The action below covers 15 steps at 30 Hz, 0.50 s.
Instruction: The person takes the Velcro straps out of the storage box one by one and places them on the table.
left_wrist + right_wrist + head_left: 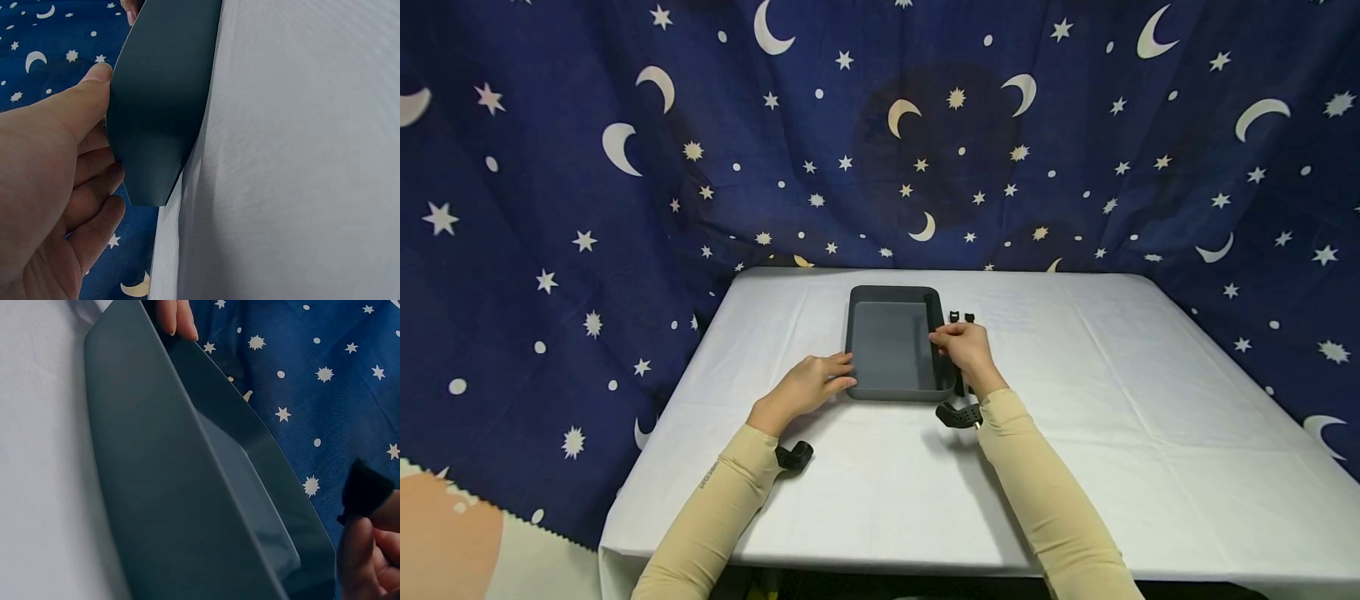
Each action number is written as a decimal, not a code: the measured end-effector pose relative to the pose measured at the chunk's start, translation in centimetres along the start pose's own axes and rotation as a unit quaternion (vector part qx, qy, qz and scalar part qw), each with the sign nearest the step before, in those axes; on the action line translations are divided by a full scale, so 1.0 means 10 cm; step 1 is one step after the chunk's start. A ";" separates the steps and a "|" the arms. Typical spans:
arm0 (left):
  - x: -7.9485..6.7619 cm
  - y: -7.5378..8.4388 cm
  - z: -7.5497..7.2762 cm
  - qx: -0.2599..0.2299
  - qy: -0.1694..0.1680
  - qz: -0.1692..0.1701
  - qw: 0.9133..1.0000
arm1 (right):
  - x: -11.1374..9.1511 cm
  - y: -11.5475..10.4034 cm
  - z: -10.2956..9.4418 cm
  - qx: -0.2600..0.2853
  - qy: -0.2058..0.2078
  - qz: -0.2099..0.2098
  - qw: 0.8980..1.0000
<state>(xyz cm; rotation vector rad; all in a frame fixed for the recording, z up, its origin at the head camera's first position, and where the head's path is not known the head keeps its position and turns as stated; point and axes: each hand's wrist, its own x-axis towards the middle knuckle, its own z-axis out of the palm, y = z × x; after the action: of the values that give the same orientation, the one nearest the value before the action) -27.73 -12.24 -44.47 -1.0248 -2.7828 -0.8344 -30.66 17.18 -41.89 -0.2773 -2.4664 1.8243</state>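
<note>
A dark grey rectangular tray (891, 392) with low walls lies on the white-covered table. My left hand (811, 383) rests at its left side, fingertips and thumb touching the rim; in the left wrist view the left hand (69, 169) has its fingers loosely bent against the tray's edge (156, 106). Over the right wall, my right hand (966, 350) pinches a narrow black strap (930, 312) that lies along the tray's inner right side. Up close, the thumb and fingers hold a black end of the strap (367, 487); the rest is out of that view.
Just right of the tray lie two more black straps, their buckle-like ends (954, 317) showing beyond my right hand, which hides part of them. White cloth (1112, 375) covers the table. A dark blue curtain (880, 150) with moons and stars hangs behind it.
</note>
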 end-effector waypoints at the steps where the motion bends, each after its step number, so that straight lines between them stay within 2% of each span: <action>1: 0.00 0.00 0.00 0.000 0.001 0.001 1.000 | 0.00 0.00 -0.01 -0.002 0.000 0.002 1.000; 15: 0.01 -0.02 0.01 0.000 0.004 0.002 1.000 | 0.04 0.06 -0.08 0.010 0.006 0.015 1.000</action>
<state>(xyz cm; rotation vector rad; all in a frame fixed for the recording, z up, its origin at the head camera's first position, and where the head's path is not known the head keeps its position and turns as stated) -27.88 -12.27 -44.64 -1.0246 -2.7730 -0.8362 -30.85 18.21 -42.24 -0.3265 -2.4474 1.8527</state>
